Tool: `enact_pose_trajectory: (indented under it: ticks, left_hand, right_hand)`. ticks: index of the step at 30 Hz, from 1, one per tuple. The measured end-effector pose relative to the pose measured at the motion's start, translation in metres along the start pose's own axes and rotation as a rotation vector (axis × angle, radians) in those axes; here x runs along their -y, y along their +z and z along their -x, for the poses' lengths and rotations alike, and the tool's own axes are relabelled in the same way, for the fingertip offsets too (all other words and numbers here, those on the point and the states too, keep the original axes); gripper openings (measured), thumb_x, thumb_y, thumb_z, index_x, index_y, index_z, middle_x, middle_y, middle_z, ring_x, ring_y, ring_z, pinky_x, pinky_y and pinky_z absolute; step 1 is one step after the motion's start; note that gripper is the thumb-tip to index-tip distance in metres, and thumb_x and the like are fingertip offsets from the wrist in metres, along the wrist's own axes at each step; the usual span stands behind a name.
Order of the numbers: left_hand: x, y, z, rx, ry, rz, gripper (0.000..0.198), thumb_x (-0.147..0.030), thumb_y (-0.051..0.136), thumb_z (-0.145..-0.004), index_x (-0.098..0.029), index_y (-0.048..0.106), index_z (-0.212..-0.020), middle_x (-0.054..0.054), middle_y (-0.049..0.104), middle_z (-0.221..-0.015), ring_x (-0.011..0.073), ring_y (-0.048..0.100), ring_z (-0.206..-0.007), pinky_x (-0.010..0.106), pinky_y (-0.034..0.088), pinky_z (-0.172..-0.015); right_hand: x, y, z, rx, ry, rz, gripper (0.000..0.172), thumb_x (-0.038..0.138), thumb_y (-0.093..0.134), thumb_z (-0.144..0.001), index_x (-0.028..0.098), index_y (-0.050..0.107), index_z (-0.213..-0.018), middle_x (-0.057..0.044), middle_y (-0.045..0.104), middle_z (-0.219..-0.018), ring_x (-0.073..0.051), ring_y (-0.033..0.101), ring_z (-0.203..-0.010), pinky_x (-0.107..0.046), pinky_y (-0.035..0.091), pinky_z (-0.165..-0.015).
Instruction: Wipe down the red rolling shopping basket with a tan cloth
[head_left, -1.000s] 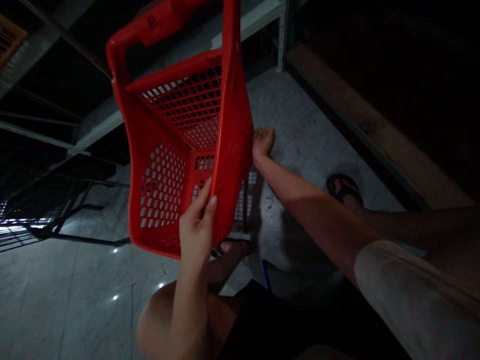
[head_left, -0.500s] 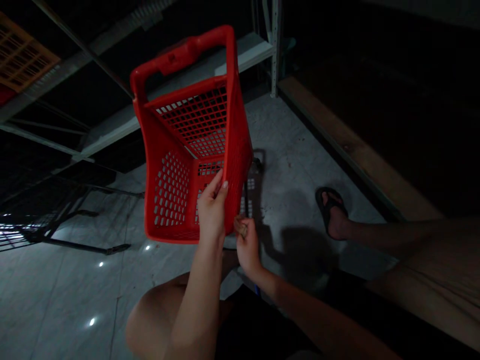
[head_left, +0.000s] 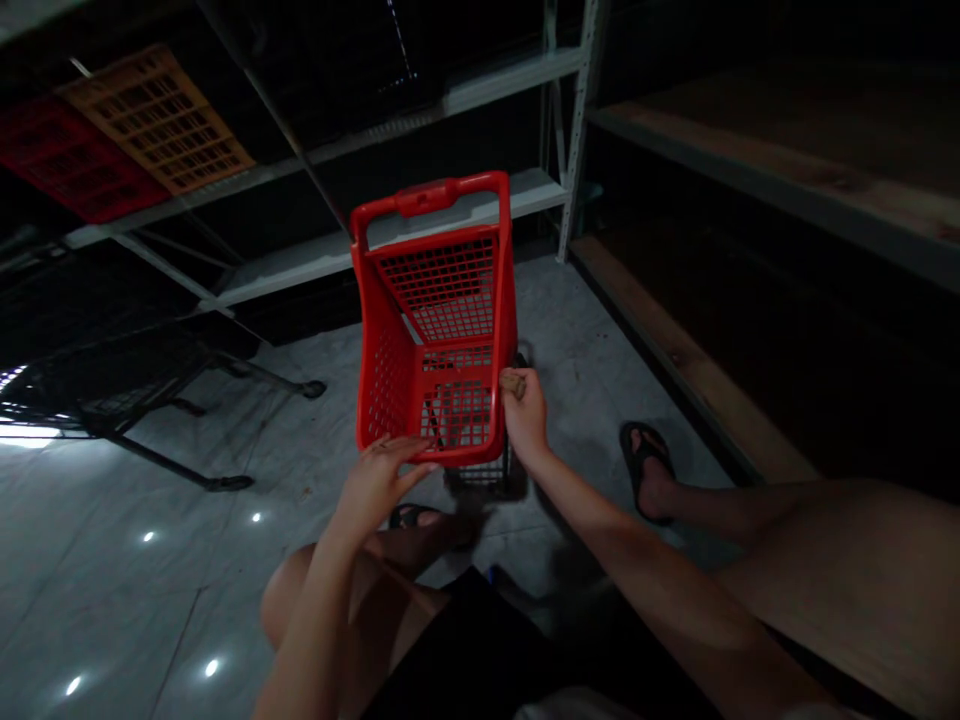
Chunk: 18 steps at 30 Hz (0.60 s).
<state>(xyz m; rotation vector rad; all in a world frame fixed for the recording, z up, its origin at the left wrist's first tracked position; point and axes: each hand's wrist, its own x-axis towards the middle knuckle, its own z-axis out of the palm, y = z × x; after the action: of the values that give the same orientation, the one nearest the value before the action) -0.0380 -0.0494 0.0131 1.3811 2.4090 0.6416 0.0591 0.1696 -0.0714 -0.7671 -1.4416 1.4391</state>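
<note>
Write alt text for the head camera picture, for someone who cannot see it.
A seated person's left hand touches the near rim of a red plastic basket while the right hand grips its right side, pinching a small brownish object. Around them are a dim tiled floor, metal shelving and sandalled feet.

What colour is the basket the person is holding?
Red, with mesh-patterned sides: the basket shows best in the head view.

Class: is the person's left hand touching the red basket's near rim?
Touching. The head view shows the left hand with fingers laid on the near rim of the red basket.
</note>
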Motion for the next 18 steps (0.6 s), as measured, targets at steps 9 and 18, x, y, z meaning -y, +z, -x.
enact_pose_trajectory:
  ticks: [9, 18]
  left_hand:
    - [-0.002, 0.024, 0.0, -0.204, 0.017, -0.121, 0.028, -0.047, 0.061, -0.103, -0.029, 0.082, -0.106, 0.003, 0.084, -0.105, 0.0221, 0.076, -0.096, 0.037, 0.045, -0.094]
    - [-0.06, 0.063, -0.02, -0.269, -0.011, -0.132, 0.027, -0.046, 0.063, -0.102, -0.026, 0.081, -0.104, 0.004, 0.084, -0.101, 0.0225, 0.073, -0.096, 0.037, 0.04, -0.088]
  right_hand:
    - [0.019, -0.029, 0.075, -0.021, 0.093, -0.038, 0.022, 0.027, 0.063, -0.08, 0.024, 0.055, -0.1, -0.004, 0.069, -0.106, -0.018, 0.066, -0.099, -0.036, 0.05, -0.095]
    - [0.033, -0.044, -0.055, -0.028, 0.066, 0.057, 0.019, 0.025, 0.063, -0.071, 0.021, 0.055, -0.087, 0.002, 0.065, -0.08, -0.016, 0.06, -0.076, -0.032, 0.052, -0.078]
